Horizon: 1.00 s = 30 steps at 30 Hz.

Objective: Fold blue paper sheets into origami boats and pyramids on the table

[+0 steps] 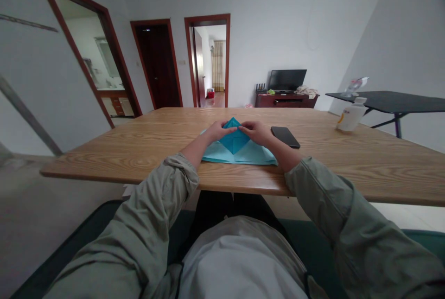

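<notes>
A folded piece of blue paper (pixel 233 143), shaped like a diamond with crease lines across it, is held between my two hands near the middle of the table. My left hand (pixel 217 131) pinches its upper left edge, and my right hand (pixel 256 132) pinches the upper right edge. The fingertips of both hands come close together near the top corner. Beneath the diamond lies a wider light blue sheet (pixel 253 154), flat on the table, its layered front edge towards me. My right forearm covers part of its right end.
The wooden table (pixel 139 157) spreads out before me. Right of my hand lies a dark phone (pixel 285 136). Farther right stands a white bottle (pixel 350 116). Beyond it is a black folding table (pixel 399 101) with a clear plastic item (pixel 353 86) on it.
</notes>
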Motion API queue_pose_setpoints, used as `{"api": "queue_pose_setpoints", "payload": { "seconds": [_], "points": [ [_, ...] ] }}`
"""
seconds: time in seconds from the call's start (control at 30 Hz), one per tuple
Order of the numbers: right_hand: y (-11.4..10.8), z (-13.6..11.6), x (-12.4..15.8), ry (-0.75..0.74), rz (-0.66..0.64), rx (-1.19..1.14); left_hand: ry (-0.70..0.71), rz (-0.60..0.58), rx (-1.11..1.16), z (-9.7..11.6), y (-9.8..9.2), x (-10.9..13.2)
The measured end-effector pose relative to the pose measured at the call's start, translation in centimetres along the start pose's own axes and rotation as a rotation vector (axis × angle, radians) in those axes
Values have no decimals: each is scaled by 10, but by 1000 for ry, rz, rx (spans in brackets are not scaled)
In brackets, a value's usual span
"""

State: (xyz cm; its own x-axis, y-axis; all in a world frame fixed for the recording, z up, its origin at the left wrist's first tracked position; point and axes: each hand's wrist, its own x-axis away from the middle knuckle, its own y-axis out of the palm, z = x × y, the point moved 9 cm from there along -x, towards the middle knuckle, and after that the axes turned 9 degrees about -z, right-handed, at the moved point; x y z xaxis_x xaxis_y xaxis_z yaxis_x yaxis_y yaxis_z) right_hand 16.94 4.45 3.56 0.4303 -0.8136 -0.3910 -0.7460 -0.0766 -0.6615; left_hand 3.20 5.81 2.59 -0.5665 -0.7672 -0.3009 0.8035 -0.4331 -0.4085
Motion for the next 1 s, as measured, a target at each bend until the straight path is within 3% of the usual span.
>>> {"api": "queue_pose_setpoints", "payload": {
  "seconds": [0.1,0.27,0.37,0.47,0.57,0.67,0.8,1.0],
  "points": [
    [-5,-21,2,-41,103,94,54,85,3,7,-7,-1],
    [-34,-48,17,-78,465,278,165,418,12,17,-44,8],
    [-39,-49,20,-64,519,283,186,563,-12,17,-60,15],
    [-34,-35,16,43,445,173,177,645,25,14,-68,19],
    [-8,-11,8,208,225,-115,178,625,106,15,-63,18],
    [16,-3,5,273,65,-401,196,552,168,21,-53,17],
    [27,-8,5,271,13,-604,179,401,265,22,-36,12],
    [25,-19,7,171,20,-709,166,148,276,25,-9,6]
  ]
}}
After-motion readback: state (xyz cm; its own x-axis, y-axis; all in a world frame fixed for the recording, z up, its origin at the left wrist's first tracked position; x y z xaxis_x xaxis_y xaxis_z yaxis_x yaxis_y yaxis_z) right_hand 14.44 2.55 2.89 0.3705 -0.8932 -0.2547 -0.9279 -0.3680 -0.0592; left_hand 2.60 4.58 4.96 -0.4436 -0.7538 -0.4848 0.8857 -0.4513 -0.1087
